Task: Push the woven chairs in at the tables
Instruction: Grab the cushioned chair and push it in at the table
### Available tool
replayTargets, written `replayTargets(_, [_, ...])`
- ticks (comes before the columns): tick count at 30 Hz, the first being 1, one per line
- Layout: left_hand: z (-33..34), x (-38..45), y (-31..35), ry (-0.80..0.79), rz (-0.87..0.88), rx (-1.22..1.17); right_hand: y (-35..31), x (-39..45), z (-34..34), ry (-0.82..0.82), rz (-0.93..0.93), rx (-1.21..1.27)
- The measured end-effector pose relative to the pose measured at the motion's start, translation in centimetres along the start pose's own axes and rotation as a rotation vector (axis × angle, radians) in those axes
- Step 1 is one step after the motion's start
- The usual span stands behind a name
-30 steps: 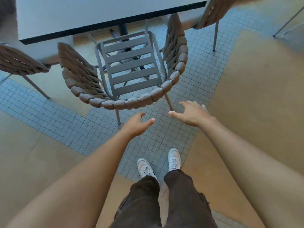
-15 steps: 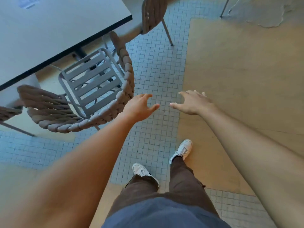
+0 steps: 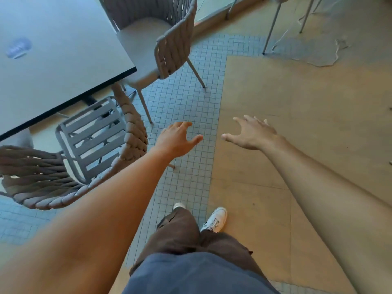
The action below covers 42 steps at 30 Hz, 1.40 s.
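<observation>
A woven chair (image 3: 131, 134) with a grey slatted seat stands at the lower left, its seat partly under the grey table (image 3: 53, 60). A second woven chair (image 3: 174, 39) with a pale cushion stands at the table's right end, its seat tucked partly under the top. My left hand (image 3: 176, 139) hovers open just right of the near chair's woven back, not touching it. Further right, my right hand (image 3: 250, 132) is stretched out open over the tan floor, holding nothing.
The floor is small blue-grey tiles (image 3: 191, 107) bordered by tan panels (image 3: 297, 115). Thin metal chair legs (image 3: 273, 24) and a loose white cord (image 3: 326, 60) lie at the upper right. My legs and white shoes (image 3: 214, 219) are below.
My view has swung right and away from the near chair, which has slid to the lower left. Both hands stay open and have drifted right; the end chair has come into fuller view.
</observation>
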<state>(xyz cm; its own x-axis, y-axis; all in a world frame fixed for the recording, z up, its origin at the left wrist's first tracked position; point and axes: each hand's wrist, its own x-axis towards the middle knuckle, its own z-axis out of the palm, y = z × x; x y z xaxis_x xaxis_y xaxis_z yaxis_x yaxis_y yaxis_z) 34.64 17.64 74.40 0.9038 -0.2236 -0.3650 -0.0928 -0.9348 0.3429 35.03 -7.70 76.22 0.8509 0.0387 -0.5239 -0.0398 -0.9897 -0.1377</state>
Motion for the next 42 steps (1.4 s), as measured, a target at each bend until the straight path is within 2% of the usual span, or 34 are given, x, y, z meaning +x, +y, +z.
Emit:
replayTargets(7, [-2.1,7.0,2.2,0.021,0.002,0.025,1.9,5.7,-4.1,0.025,-0.025,0.005])
replayTargets(25, [-9.7,28.9,3.4,0.016,-0.046,0.015,3.1,26.6,-16.4,0.028,-0.101,-0.033])
replayTargets(31, [-12.1,35.6,4.8,0.069,-0.106,0.026,4.9,34.4,-20.6,0.038,-0.187,-0.065])
replayTargets(42, [-15.0,45.4,8.5,0.201,-0.318,0.038,7.8,47.3,-29.4,0.029,-0.448,-0.188])
